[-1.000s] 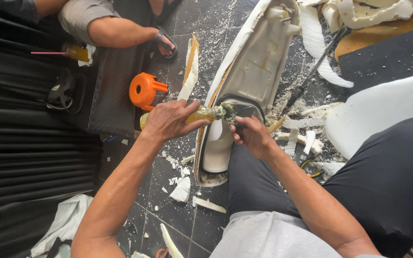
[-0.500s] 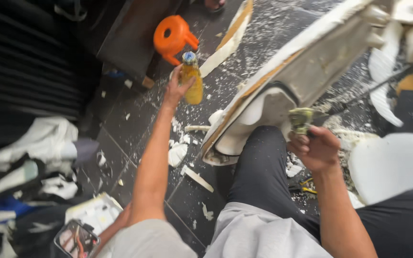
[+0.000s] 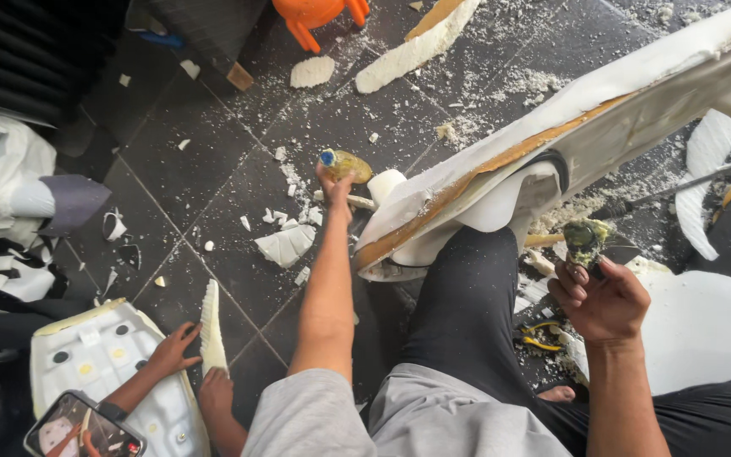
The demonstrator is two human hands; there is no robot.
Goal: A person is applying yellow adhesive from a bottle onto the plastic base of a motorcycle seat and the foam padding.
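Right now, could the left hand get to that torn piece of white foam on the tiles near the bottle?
Probably yes. The left hand holds the yellow bottle, its grip full, but the foam piece lies on bare floor tiles beside that forearm, with only crumbs between. The bottle would have to be put down first.

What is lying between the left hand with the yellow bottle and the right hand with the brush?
In the head view, the white seat shell and the person's dark-trousered knee lie between the left hand and the right hand.
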